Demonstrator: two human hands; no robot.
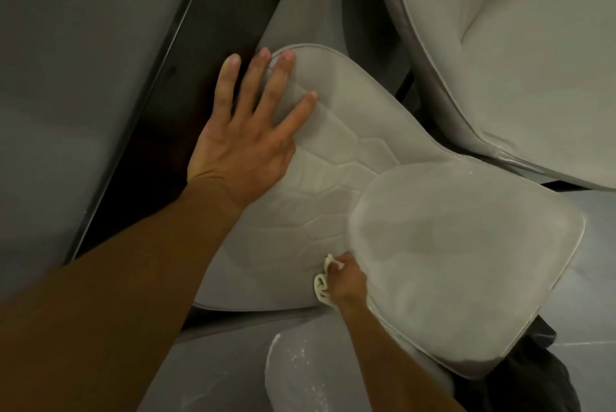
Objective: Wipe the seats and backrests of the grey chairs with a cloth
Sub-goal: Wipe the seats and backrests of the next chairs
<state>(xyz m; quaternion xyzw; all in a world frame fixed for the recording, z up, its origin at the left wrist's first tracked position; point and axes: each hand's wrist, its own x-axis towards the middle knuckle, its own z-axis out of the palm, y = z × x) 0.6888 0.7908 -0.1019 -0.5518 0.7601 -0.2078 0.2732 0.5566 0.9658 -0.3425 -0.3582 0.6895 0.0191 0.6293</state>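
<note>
Bracing the quilted pale-grey upholstered chair seat (333, 161) with my left hand (243, 148) spread flat, I judge that the small bunched white cloth (320, 286), gripped in my curled right hand (348, 281) at the seat-backrest crease, may snag there, leaving the smooth grey backrest (450, 261) unwiped.

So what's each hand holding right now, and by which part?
The right hand grips the white cloth, bunched in its fingers; which part cannot be told. The left hand holds nothing, resting flat on the quilted cushion.
</note>
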